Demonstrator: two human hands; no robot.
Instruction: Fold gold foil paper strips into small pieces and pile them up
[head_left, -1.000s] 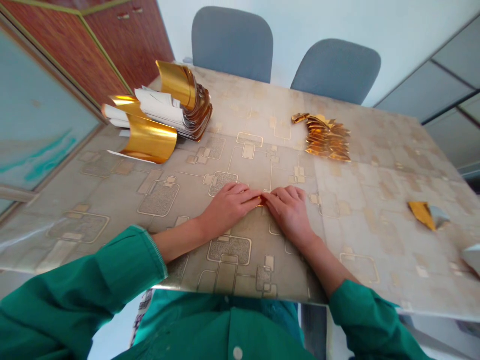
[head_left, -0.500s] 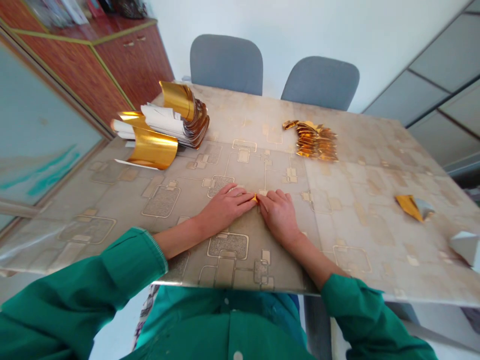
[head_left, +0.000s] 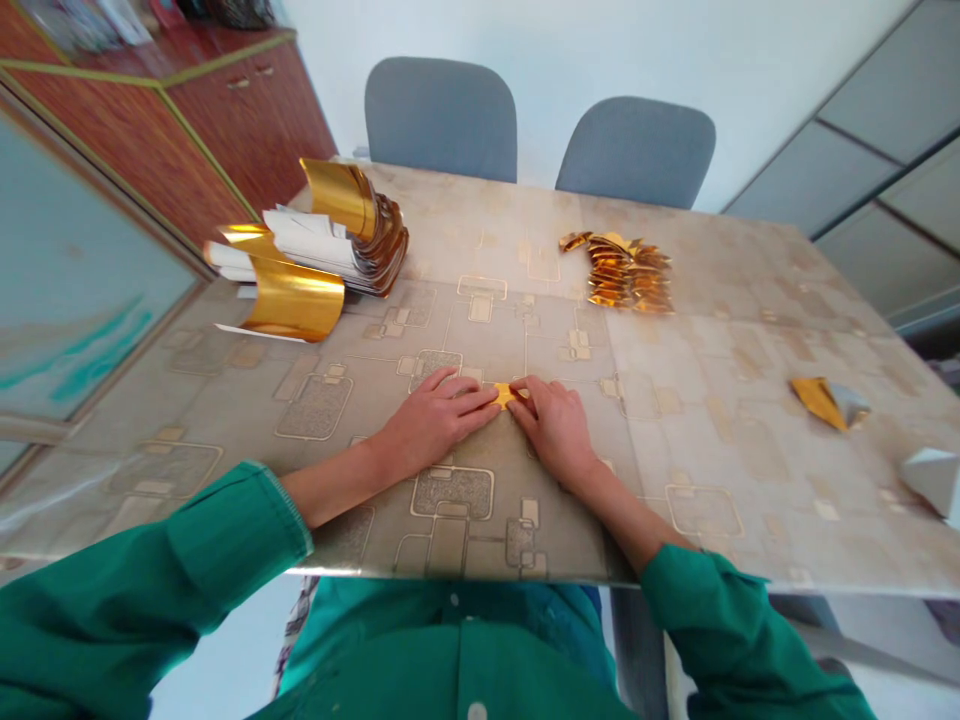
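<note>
Just in front of me on the table, a small piece of gold foil paper (head_left: 502, 396) lies between my two hands. My left hand (head_left: 427, 425) rests palm down, its fingers stretched out and their tips on the paper's left end. My right hand (head_left: 556, 425) is closed, with thumb and index finger pinching the right end. The fingertips cover both ends of the piece. The left thumb is hidden. At the back right sits a cluster of folded gold paper pieces (head_left: 630, 275).
Curled gold-and-white paper sheets (head_left: 300, 300) are stacked at the back left. A partly folded gold sheet (head_left: 821, 402) and a pale folded paper (head_left: 930, 480) lie on the right. Two grey chairs (head_left: 442, 120) stand beyond the patterned tablecloth (head_left: 480, 350).
More of the gold paper shows between the hands now. My hands have drawn slightly apart, the left one shifting a little left. The view has tilted slightly.
</note>
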